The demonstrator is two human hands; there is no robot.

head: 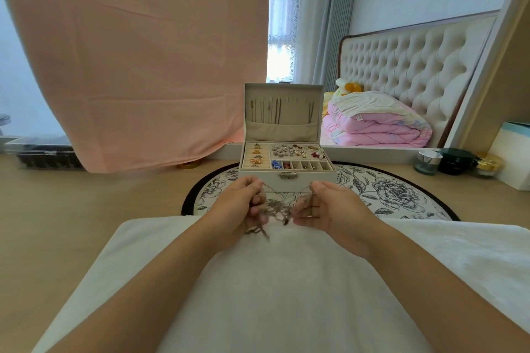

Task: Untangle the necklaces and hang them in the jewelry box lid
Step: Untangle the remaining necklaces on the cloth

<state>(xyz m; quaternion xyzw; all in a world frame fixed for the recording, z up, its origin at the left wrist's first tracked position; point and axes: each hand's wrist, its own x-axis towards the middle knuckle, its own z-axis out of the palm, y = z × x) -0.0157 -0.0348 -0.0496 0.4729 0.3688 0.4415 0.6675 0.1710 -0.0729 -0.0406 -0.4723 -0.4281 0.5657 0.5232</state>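
A tangled bunch of thin necklaces (277, 209) hangs between my two hands above a white towel (272, 281). My left hand (239, 205) pinches chains at its fingertips, with a loose clump dangling below it. My right hand (329, 206) pinches the other side of the tangle, and a chain stretches taut between the two hands. Just beyond them stands the beige jewelry box (286, 172), its lid (284, 112) upright and open. Several necklaces hang from hooks inside the lid above a fabric pocket. The box tray holds rings, earrings and beads.
The box sits on a round floral mat (387, 192) on a light wooden surface. Small jars (430, 162) and a white-and-teal box (513, 157) stand at the right. A pink cloth (129, 60) hangs at the back left, with a clear container (40, 153) under it. A mirror (401, 80) shows a bed.
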